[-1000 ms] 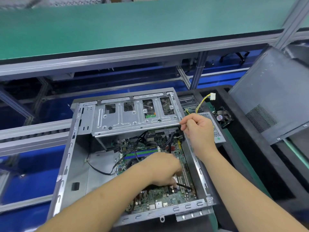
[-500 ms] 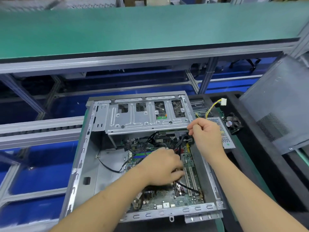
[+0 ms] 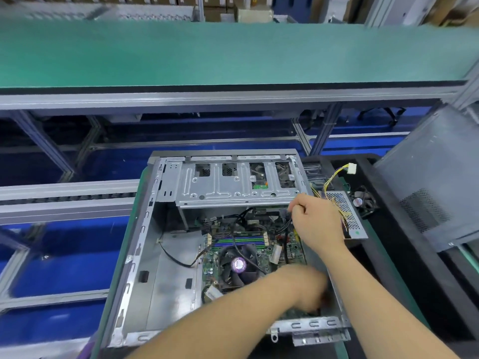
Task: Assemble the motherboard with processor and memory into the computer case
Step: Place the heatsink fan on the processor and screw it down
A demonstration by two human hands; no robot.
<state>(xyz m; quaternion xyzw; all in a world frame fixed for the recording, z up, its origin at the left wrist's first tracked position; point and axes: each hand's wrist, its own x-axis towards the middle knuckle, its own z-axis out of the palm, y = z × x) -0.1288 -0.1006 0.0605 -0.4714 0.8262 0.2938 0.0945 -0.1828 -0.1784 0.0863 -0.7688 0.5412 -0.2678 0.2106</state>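
An open grey computer case [image 3: 145, 255] lies on its side before me. The green motherboard [image 3: 261, 244] sits inside it, with a black CPU fan [image 3: 239, 265] and blue and green memory slots [image 3: 241, 240] showing. My right hand [image 3: 316, 221] is at the case's far right, just under the drive cage [image 3: 233, 187], and pinches a thin black cable [image 3: 286, 229] that runs down over the board. My left hand [image 3: 308, 288] reaches low into the near right corner of the case. It is blurred, and its fingers are hidden against the board.
A power supply [image 3: 344, 213] with yellow wires and a white plug [image 3: 352, 168] lies right of the case, with a small black fan [image 3: 363, 202] beside it. A grey side panel [image 3: 435, 182] leans at the far right. A green conveyor belt [image 3: 233, 55] runs across the back.
My left hand has moved right and nearer, off the middle of the board, uncovering the CPU fan. My right hand stays under the drive cage. The head camera has shifted, so the case sits further right.
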